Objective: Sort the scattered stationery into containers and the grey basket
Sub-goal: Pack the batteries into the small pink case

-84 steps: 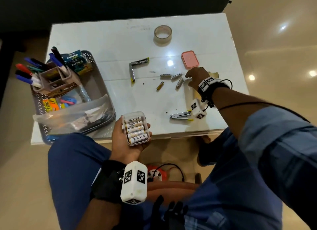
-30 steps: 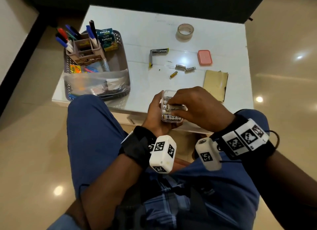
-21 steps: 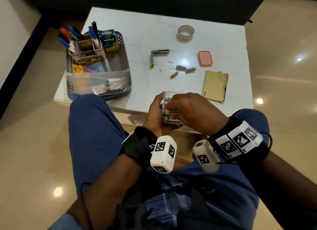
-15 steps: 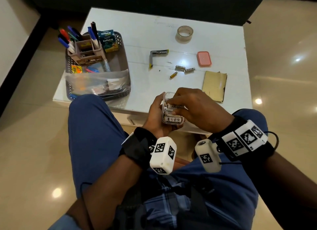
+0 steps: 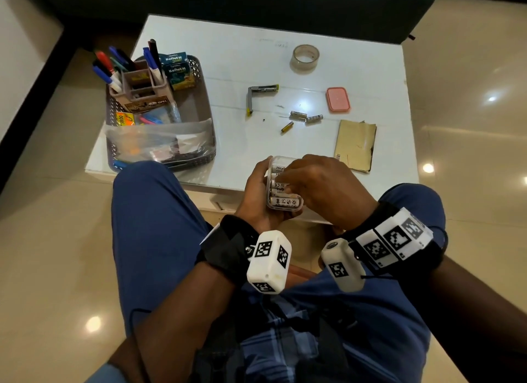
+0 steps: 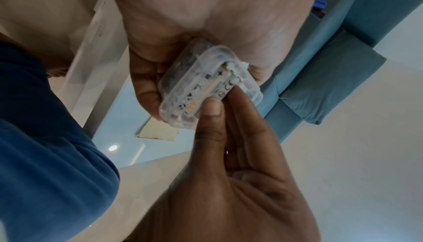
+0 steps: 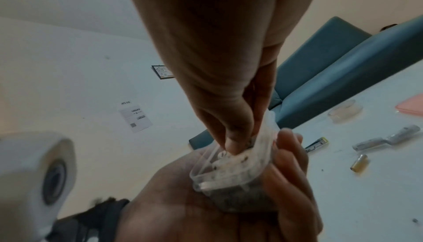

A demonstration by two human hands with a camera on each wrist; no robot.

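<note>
Left hand (image 5: pixel 258 193) cups the clear battery case (image 5: pixel 283 203) at lower centre, fingers curled round its walls. Right hand (image 5: pixel 319 183) now pushes a battery (image 6: pixel 210 90) flat among the white cells, thumb and fingertips pinching it; a second ago it was poised above the row. The cell seems nearly seated. Three batteries (image 5: pixel 306 117) stay loose on the table (image 5: pixel 228 40) at centre, below the pink lid (image 5: pixel 338 98), so filling goes on. The grey basket (image 5: pixel 204 77) sits at upper left.
</note>
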